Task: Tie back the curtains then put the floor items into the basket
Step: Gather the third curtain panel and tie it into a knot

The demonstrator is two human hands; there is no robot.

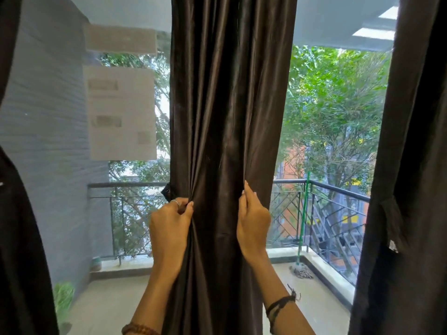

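At the window | both hands' grip bunches middle curtain [227,105] | mop [301,262] on balcony behind

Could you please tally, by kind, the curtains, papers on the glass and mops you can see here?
Curtains: 3 (left, middle, right)
Papers: 2 (upper, lower)
Mop: 1
Total: 6

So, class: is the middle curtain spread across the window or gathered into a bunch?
Gathered. The middle curtain hangs in a narrow folded column, glass showing either side; the left hand and right hand grip its edges.
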